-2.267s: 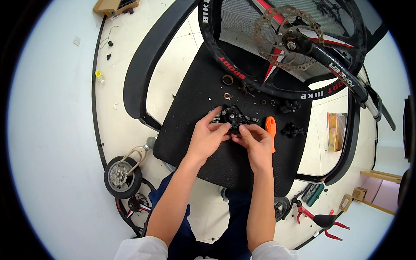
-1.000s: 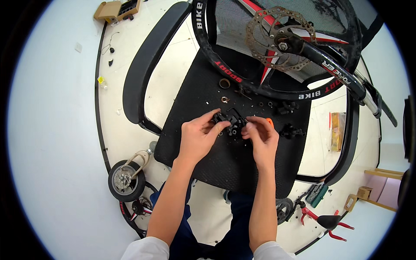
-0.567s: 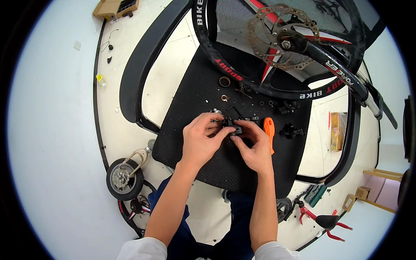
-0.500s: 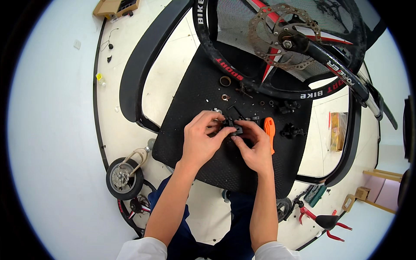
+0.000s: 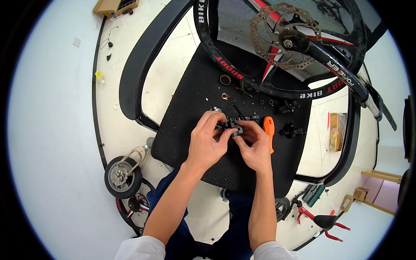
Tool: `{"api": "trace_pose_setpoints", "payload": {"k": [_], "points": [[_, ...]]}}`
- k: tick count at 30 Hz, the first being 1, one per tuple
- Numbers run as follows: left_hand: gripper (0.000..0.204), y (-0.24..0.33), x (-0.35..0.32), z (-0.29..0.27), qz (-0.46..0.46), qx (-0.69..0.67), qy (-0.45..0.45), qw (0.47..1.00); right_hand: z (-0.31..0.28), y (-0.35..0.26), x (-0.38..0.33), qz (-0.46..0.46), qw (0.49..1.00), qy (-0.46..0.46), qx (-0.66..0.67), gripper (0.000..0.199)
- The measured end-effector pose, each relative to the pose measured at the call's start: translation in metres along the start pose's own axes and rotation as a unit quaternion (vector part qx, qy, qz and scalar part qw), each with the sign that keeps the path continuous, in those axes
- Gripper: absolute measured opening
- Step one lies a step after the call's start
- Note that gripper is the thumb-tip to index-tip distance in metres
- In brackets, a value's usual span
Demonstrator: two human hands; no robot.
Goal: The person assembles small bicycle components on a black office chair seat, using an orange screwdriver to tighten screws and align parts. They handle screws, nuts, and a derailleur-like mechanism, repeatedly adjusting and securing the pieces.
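Observation:
My left hand [image 5: 207,141] and my right hand [image 5: 255,148] meet over the black chair seat [image 5: 180,134]. Between their thumbs and fingers they hold a small black mechanical part [image 5: 233,125]; its details are partly covered by the fingertips. Just beyond the fingers lies a black hex key [image 5: 235,108]. An orange handle [image 5: 268,133] rests to the right of my right hand. Farther back on the seat are a ring [image 5: 225,79] and a copper-coloured nut [image 5: 225,96]. Small black parts [image 5: 293,130] lie to the right of the orange handle.
A bicycle wheel [image 5: 225,66] with a disc rotor [image 5: 255,41] and a black fork [image 5: 342,71] leans across the back of the chair. Armrests [image 5: 134,73] flank the seat. On the floor stand a small wheel [image 5: 123,177] at left and a red frame with black saddle [image 5: 325,222] at right.
My left hand has shifted slightly right, and the black part has turned a little between the fingers. Both hands keep their hold; the things on the seat have stayed in place.

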State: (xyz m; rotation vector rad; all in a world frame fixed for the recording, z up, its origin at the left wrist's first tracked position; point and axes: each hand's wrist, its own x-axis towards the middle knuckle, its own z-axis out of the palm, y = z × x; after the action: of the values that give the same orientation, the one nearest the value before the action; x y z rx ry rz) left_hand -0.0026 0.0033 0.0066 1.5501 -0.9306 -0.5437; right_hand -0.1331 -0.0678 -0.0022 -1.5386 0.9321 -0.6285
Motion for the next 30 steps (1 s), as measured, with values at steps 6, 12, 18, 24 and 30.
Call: {"api": "trace_pose_setpoints", "payload": {"k": [6, 12, 18, 24, 30], "points": [[0.025, -0.003, -0.003, 0.005, 0.028, 0.014, 0.013, 0.999, -0.004, -0.003, 0.0, 0.017, 1.0, -0.024, 0.0, 0.034], [0.025, -0.003, 0.005, -0.008, 0.037, -0.009, -0.053, 0.998, -0.011, -0.012, -0.002, -0.002, 0.999, -0.05, -0.008, 0.039], [0.025, -0.004, 0.009, -0.015, 0.024, -0.03, -0.105, 0.994, -0.007, -0.018, -0.001, -0.055, 0.996, -0.049, -0.05, 0.053], [0.025, -0.002, 0.01, -0.02, 0.034, 0.005, -0.085, 0.996, 0.004, -0.01, 0.0, -0.106, 0.986, -0.009, -0.126, 0.053], [0.029, -0.005, 0.007, -0.018, 0.038, 0.015, -0.087, 0.995, 0.008, -0.003, 0.003, -0.127, 0.978, 0.005, -0.167, 0.052]]}}
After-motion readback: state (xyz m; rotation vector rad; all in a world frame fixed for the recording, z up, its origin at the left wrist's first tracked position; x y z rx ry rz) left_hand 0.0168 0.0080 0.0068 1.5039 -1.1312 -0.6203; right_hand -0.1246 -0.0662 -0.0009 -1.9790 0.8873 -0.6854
